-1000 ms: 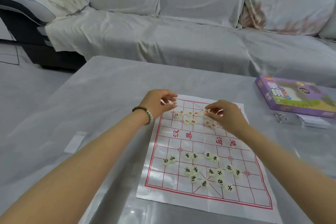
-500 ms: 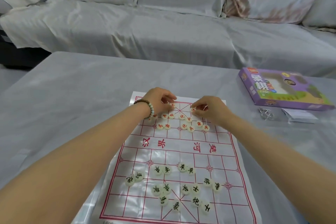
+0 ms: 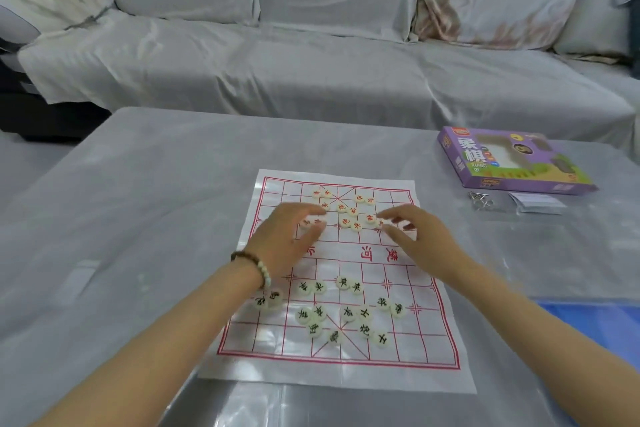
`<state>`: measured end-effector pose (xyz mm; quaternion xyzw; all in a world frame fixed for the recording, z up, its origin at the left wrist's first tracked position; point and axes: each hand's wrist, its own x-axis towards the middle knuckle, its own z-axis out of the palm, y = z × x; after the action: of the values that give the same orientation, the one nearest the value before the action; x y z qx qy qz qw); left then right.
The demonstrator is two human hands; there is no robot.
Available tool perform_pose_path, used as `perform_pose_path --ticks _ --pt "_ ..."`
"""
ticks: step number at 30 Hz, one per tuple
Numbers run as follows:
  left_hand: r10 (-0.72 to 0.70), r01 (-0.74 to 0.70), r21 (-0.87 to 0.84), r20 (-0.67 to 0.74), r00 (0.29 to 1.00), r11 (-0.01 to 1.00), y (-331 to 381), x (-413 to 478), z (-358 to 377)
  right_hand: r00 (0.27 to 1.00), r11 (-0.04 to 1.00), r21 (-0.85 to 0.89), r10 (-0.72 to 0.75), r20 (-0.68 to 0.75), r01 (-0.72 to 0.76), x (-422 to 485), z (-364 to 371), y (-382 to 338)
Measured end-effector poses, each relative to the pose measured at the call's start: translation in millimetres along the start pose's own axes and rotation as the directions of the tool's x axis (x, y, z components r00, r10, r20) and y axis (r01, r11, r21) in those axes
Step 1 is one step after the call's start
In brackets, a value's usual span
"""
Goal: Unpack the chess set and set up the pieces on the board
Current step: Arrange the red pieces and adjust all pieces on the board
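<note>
Over the far half of the board (image 3: 266, 340), both my hands hover just above the red-lettered pieces (image 3: 347, 215). My left hand (image 3: 289, 239), the one with the bead bracelet (image 3: 252, 263), has its fingers loosely straight and spread. Its tips lie over a disc or two at the left edge of the cluster, but blur stops me telling whether they touch. My right hand (image 3: 415, 239) is likewise relaxed and wide, fingertips just beside the rightmost red disc, holding nothing I can see. The red pieces lie bunched around the far palace cross, not on their points. The black-lettered pieces (image 3: 332, 308) lie in a loose heap on the near half. The purple box (image 3: 512, 159) sits well apart at the far right of the table (image 3: 156, 218).

I judge the step in hand to be spreading the red set out to its starting points. To do it well, I would pinch one disc at a time by its rim and lift rather than slide, so the thin sheet does not ruck. Each disc belongs on a line crossing, not inside a square. Working outward from the middle of the far row would keep my wrists off the black pieces. The discs look small and smooth, so a careless sweep could scatter them.
</note>
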<state>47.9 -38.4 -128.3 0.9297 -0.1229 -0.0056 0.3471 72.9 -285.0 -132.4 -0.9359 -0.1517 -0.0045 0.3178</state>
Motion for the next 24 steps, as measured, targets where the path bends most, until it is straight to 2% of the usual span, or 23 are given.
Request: perform_pose_path --ticks 3,7,10,15,24 --pt "-0.004 0.003 0.036 0.025 1.0 0.999 13.5 -50.8 16.7 0.999 0.997 0.061 0.05 0.0 -0.05 -51.9 7.7 -6.6" --pt "-0.061 0.057 0.174 0.018 0.998 0.983 20.6 -100.6 45.9 0.989 0.978 0.173 0.13 -0.064 -0.117 -109.6 27.7 -14.1" --pt "-0.068 0.071 0.295 -0.019 0.998 0.953 16.1 -116.3 62.5 0.985 0.98 0.156 0.138 -0.107 -0.12 -134.3 43.0 -13.2" --pt "-0.084 0.096 0.373 -0.048 0.995 0.923 7.7 -118.6 69.1 0.96 0.978 0.091 0.204 -0.193 -0.19 -146.0 50.0 -13.2" --pt "-0.08 0.09 0.387 -0.04 0.996 0.918 7.7 -118.7 71.6 0.981 0.993 -0.058 0.096 -0.167 -0.107 -144.0 50.3 -13.8"
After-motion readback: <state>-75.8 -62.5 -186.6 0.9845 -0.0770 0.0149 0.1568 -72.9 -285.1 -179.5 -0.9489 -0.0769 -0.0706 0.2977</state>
